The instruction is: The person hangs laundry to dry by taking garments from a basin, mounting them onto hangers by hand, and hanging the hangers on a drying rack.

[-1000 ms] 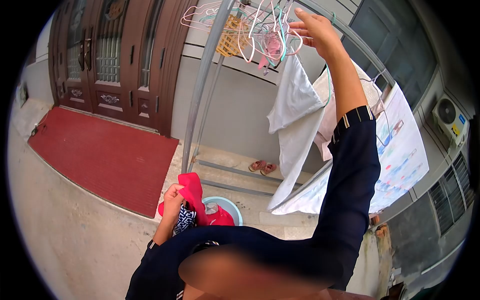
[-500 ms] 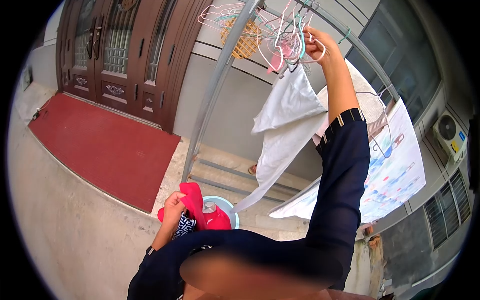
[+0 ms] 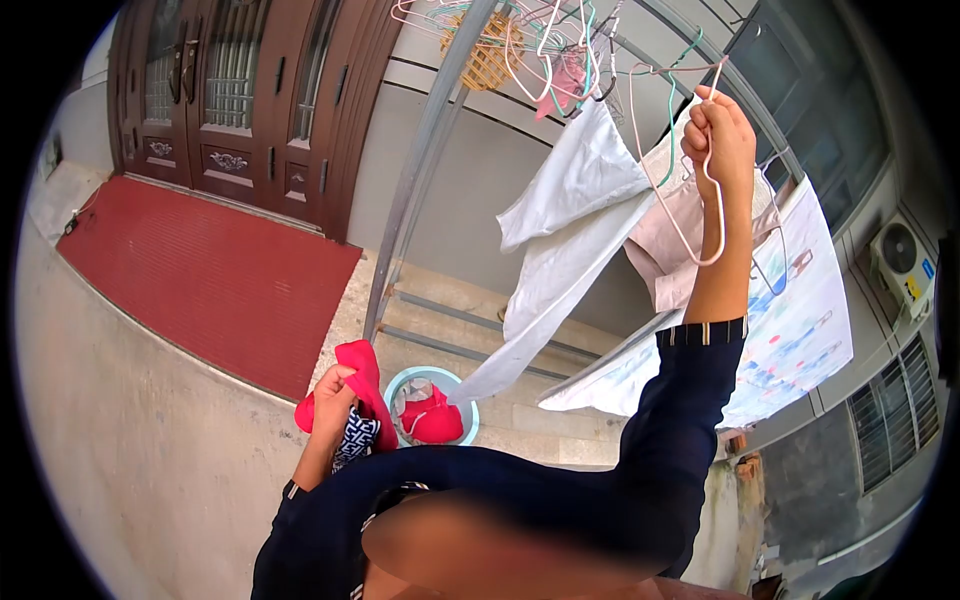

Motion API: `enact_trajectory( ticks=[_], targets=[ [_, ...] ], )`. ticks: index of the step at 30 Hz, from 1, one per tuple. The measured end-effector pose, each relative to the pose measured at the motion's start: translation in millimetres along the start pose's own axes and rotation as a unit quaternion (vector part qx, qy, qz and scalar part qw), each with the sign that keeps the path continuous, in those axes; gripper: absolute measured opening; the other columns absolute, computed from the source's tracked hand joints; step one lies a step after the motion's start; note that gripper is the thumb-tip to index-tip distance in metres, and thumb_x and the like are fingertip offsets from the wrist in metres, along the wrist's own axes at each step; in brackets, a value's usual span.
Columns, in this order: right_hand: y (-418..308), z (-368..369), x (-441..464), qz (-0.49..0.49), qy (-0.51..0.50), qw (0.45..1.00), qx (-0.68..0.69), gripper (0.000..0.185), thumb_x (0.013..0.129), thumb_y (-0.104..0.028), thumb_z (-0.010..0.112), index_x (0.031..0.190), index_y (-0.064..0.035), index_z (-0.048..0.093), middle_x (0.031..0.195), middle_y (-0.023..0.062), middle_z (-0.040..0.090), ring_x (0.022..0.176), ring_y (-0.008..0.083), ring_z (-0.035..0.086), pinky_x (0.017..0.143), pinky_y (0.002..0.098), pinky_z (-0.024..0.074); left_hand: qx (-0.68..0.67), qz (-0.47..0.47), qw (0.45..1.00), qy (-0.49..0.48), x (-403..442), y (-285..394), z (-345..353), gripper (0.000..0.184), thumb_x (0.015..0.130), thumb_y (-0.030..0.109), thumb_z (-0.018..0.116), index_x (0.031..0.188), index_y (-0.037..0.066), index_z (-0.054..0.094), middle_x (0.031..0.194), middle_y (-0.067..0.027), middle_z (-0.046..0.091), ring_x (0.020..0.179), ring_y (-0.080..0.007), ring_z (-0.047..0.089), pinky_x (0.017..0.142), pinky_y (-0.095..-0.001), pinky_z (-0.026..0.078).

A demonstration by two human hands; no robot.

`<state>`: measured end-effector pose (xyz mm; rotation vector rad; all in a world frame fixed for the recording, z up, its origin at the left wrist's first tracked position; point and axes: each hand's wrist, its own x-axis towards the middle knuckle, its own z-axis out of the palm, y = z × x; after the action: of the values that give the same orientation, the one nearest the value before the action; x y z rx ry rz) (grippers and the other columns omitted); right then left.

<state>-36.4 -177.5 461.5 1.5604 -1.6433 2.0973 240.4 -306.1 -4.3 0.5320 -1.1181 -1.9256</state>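
My left hand (image 3: 330, 398), low beside the basin, is closed on a red garment (image 3: 370, 385). A navy-and-white patterned cloth (image 3: 356, 437) hangs under that hand; whether it belongs to the same garment I cannot tell. High on the right, my right hand (image 3: 722, 140) grips a pale pink clothes hanger (image 3: 720, 225) just below the rail. Around it on the rack are a green hanger (image 3: 671, 125), a white cloth (image 3: 575, 190) and a pinkish garment (image 3: 668, 235). Another red item (image 3: 433, 415) lies in the light-blue basin (image 3: 472, 418).
A metal drying rack (image 3: 425, 150) stands ahead, with a bunch of hangers (image 3: 545, 70) at its left end. A printed sheet (image 3: 790, 310) hangs on the right. Left are a red mat (image 3: 210, 270) and brown doors (image 3: 235, 110). An air-conditioner unit (image 3: 903, 260) is mounted far right.
My right hand has moved right, away from the bunched hangers, and the pink hanger has come along with it. My left hand has shifted slightly left with the red garment, uncovering more of the basin.
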Motion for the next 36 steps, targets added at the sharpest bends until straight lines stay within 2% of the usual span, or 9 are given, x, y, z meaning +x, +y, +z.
enact_trajectory(
  ticks=[5, 9, 14, 21, 24, 30, 33, 34, 36],
  targets=[
    [-11.6, -33.4, -119.3, -0.051, -0.009, 0.999, 0.016, 0.024, 0.092, -0.016, 0.049, 0.110, 0.0002, 0.048, 0.064, 0.0014, 0.041, 0.044, 0.0053, 0.035, 0.038, 0.0176, 0.0266, 0.098, 0.030, 0.994, -0.035, -7.2, 12.7, -1.1, 0.004, 0.087, 0.008, 0.055, 0.091, 0.007, 0.054, 0.066, 0.0067, 0.050, 0.053, 0.0006, 0.039, 0.046, -0.0158, 0.030],
    [-9.0, -39.4, -154.7, 0.066, -0.081, 0.994, 0.031, 0.032, 0.092, -0.012, 0.046, 0.121, 0.0013, 0.043, 0.070, 0.0035, 0.047, 0.042, 0.0040, 0.036, 0.035, 0.0158, 0.0269, 0.224, 0.066, 0.966, -0.110, -19.0, 48.4, 17.7, 0.005, 0.089, 0.007, 0.052, 0.093, 0.004, 0.052, 0.080, 0.0009, 0.053, 0.070, -0.0059, 0.051, 0.060, -0.0207, 0.043],
    [26.1, -68.3, -212.3, 0.153, -0.148, 0.964, 0.162, 0.024, 0.094, -0.011, 0.042, 0.112, 0.0019, 0.052, 0.074, 0.0031, 0.051, 0.044, 0.0024, 0.035, 0.039, 0.0154, 0.0269, 0.364, 0.160, 0.909, -0.125, -34.1, 64.8, 44.9, 0.012, 0.088, 0.008, 0.056, 0.097, 0.002, 0.054, 0.091, -0.0037, 0.058, 0.087, -0.0103, 0.055, 0.075, -0.0241, 0.046],
    [78.5, -114.5, -358.2, 0.279, -0.090, 0.956, 0.014, 0.019, 0.092, -0.012, 0.047, 0.104, -0.0013, 0.059, 0.078, 0.0006, 0.058, 0.056, 0.0029, 0.046, 0.046, 0.0164, 0.0315, 0.179, 0.066, 0.976, -0.102, -72.5, 40.0, 76.9, 0.012, 0.087, 0.006, 0.056, 0.099, 0.003, 0.054, 0.098, -0.0031, 0.058, 0.090, -0.0106, 0.056, 0.079, -0.0253, 0.048],
    [108.0, -121.4, -418.6, 0.351, -0.037, 0.935, 0.022, 0.018, 0.089, -0.012, 0.053, 0.103, -0.0011, 0.059, 0.086, 0.0032, 0.061, 0.067, 0.0067, 0.053, 0.060, 0.0187, 0.0423, 0.057, -0.001, 0.994, -0.093, -98.0, 35.5, 107.1, 0.011, 0.088, 0.005, 0.054, 0.099, 0.004, 0.054, 0.098, -0.0041, 0.059, 0.089, -0.0113, 0.057, 0.078, -0.0254, 0.048],
    [151.4, -98.4, -505.6, 0.234, -0.023, 0.971, -0.040, 0.033, 0.078, -0.010, 0.068, 0.106, -0.0021, 0.052, 0.093, 0.0055, 0.061, 0.091, 0.0130, 0.057, 0.074, 0.0265, 0.0469, 0.015, -0.064, 0.989, -0.135, -130.3, 2.2, 148.0, 0.012, 0.087, 0.004, 0.054, 0.099, 0.004, 0.054, 0.096, -0.0061, 0.061, 0.087, -0.0120, 0.059, 0.077, -0.0256, 0.049],
    [128.4, -88.7, -515.5, 0.371, -0.095, 0.924, -0.004, 0.043, 0.073, -0.013, 0.073, 0.108, -0.0017, 0.050, 0.092, 0.0051, 0.061, 0.081, 0.0110, 0.056, 0.075, 0.0242, 0.0464, 0.030, -0.040, 0.979, -0.199, -145.3, -5.2, 152.6, 0.014, 0.086, 0.001, 0.056, 0.100, 0.003, 0.054, 0.095, -0.0065, 0.062, 0.086, -0.0116, 0.059, 0.077, -0.0250, 0.049],
    [124.3, -93.3, -517.2, 0.447, -0.099, 0.888, 0.041, 0.033, 0.077, -0.011, 0.068, 0.103, -0.0012, 0.051, 0.090, 0.0047, 0.061, 0.076, 0.0105, 0.057, 0.073, 0.0241, 0.0468, 0.037, -0.043, 0.978, -0.203, -146.2, -4.6, 156.3, 0.016, 0.084, 0.000, 0.057, 0.100, 0.003, 0.054, 0.094, -0.0071, 0.062, 0.085, -0.0115, 0.060, 0.076, -0.0245, 0.049],
    [108.9, -104.5, -516.9, 0.449, -0.030, 0.890, 0.078, 0.023, 0.080, -0.010, 0.063, 0.099, -0.0009, 0.053, 0.089, 0.0047, 0.061, 0.074, 0.0099, 0.057, 0.071, 0.0239, 0.0472, 0.060, -0.038, 0.973, -0.218, -141.7, -11.1, 149.1, 0.016, 0.085, 0.000, 0.057, 0.100, 0.002, 0.054, 0.095, -0.0074, 0.062, 0.085, -0.0117, 0.060, 0.076, -0.0243, 0.049]
  ],
)
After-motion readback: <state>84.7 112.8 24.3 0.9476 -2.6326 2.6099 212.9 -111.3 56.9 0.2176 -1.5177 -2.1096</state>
